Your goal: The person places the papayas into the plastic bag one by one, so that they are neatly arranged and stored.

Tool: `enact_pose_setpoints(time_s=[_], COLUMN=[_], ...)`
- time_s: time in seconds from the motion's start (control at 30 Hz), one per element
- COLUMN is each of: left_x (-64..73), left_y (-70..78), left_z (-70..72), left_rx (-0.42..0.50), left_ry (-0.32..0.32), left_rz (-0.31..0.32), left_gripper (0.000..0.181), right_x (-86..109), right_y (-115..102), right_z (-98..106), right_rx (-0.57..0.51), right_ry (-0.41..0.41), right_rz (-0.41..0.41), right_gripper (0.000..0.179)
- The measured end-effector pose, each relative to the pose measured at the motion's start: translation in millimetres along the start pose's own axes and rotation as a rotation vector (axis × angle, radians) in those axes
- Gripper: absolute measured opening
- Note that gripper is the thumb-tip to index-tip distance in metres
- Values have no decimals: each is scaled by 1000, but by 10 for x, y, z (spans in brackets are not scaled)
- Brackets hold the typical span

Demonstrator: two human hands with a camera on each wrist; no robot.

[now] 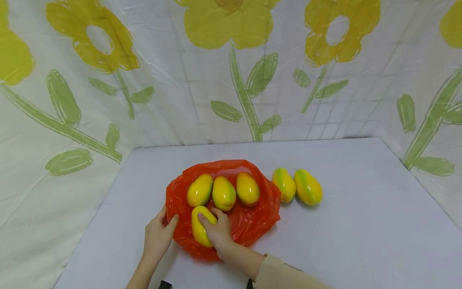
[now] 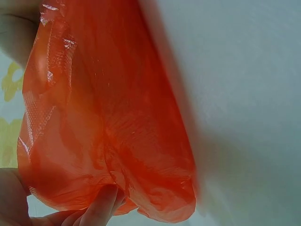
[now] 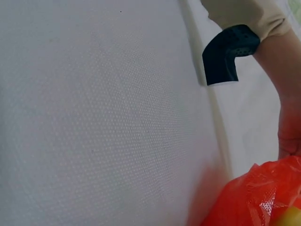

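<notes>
A red plastic bag [image 1: 252, 224] lies spread on the table with its mouth up. Inside, at its far side, sit three yellow mangoes with green streaks: a left mango [image 1: 199, 190], a middle mango [image 1: 223, 194] and a right mango [image 1: 248, 188]. My right hand [image 1: 219, 233] reaches in over the near rim and grips a fourth, near mango [image 1: 200, 230], thumb on top. At the bag's left edge, my left hand [image 1: 159, 237] pinches the plastic. Its fingers [image 2: 101, 205] press into the red film in the left wrist view.
Right of the bag, two more mangoes lie side by side: one against the rim [image 1: 285, 185], the other farther right [image 1: 308, 187]. A white table [image 1: 361, 233] carries everything. Behind it hangs a cloth [image 1: 173, 100] printed with yellow flowers.
</notes>
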State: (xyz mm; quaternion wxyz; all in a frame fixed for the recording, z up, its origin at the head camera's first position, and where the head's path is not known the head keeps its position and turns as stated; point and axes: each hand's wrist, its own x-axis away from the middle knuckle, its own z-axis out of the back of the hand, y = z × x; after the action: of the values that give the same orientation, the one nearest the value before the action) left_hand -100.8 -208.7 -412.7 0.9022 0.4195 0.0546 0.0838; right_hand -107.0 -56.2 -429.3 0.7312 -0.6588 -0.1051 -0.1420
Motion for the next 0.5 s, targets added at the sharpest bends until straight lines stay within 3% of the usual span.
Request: enact_pose_setpoints(time_s=[0.23, 0.5], left_x=[8, 6], left_y=[-1, 2], left_z=[3, 6], left_rx=[-4, -10], left_ry=[0, 2], left_rz=[2, 2], left_gripper=[54, 54], right_x=[35, 58], right_y=[0, -3], right_z=[0, -1], right_rx=[48, 78], right_ry=[-44, -50], right_rz=[-15, 38], right_gripper=[66, 68])
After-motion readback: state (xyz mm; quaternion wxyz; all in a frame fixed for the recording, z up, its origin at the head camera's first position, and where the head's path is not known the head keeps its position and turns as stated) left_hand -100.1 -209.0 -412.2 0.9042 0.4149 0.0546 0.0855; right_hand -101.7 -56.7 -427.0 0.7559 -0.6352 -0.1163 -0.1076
